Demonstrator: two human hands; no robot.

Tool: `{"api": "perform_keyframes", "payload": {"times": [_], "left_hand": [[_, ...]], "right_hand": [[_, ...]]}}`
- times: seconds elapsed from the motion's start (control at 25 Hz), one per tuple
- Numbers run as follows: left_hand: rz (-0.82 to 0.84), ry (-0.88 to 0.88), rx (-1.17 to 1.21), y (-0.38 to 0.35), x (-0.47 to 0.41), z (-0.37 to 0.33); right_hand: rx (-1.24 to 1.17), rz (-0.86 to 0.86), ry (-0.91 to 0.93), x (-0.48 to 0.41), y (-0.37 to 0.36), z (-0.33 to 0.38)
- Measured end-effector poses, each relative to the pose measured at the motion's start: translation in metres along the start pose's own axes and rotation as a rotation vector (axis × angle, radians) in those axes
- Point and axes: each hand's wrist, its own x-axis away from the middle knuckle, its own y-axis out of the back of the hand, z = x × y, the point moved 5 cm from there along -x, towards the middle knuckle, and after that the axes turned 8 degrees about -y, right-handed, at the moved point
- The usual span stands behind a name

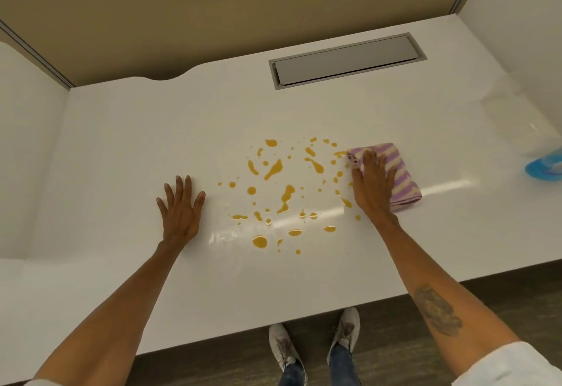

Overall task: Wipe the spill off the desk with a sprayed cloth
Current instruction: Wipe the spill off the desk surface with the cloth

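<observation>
An orange-yellow spill (pixel 286 197) lies scattered in drops and streaks over the middle of the white desk (pixel 121 148). At its right edge sits a folded cloth with purple and cream stripes (pixel 398 178). My right hand (pixel 372 184) lies flat on the cloth's left part, fingers spread, pressing it onto the desk. My left hand (pixel 181 206) rests flat on the desk left of the spill, fingers apart, holding nothing.
A grey cable hatch (pixel 346 61) is set into the desk at the back right. A clear spray bottle with blue liquid (pixel 544 166) stands at the far right edge. Partition walls enclose the desk on three sides. My shoes show below the front edge.
</observation>
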Motion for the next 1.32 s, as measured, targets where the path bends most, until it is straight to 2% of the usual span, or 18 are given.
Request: {"api": "perform_keyframes", "payload": {"times": [0.08,0.2,0.36,0.64,0.88,1.08,1.2,1.32], "left_hand": [[-0.017,0.002,-0.005,-0.002,0.000,-0.001],[-0.063,-0.040,-0.028,-0.002,-0.001,-0.006],[-0.073,-0.082,-0.041,-0.008,-0.004,-0.005],[-0.125,-0.074,-0.102,-0.013,-0.003,-0.004],[-0.150,-0.055,-0.086,-0.012,-0.005,-0.002],[-0.165,-0.047,-0.076,-0.016,-0.008,0.001],[-0.163,-0.042,-0.077,-0.016,-0.009,0.001],[-0.150,-0.055,-0.083,-0.016,-0.006,0.000]], "right_hand": [[0.022,0.014,0.005,-0.003,0.006,0.003],[0.204,-0.158,0.099,-0.003,0.012,-0.001],[0.304,-0.192,0.096,-0.004,-0.007,-0.023],[0.303,-0.273,0.027,-0.012,-0.011,-0.018],[0.206,-0.209,0.047,-0.078,-0.006,0.010],[0.262,-0.120,0.231,-0.126,-0.025,0.066],[0.295,-0.052,0.385,-0.111,-0.044,0.092],[0.384,-0.012,0.591,-0.073,-0.052,0.084]]}}
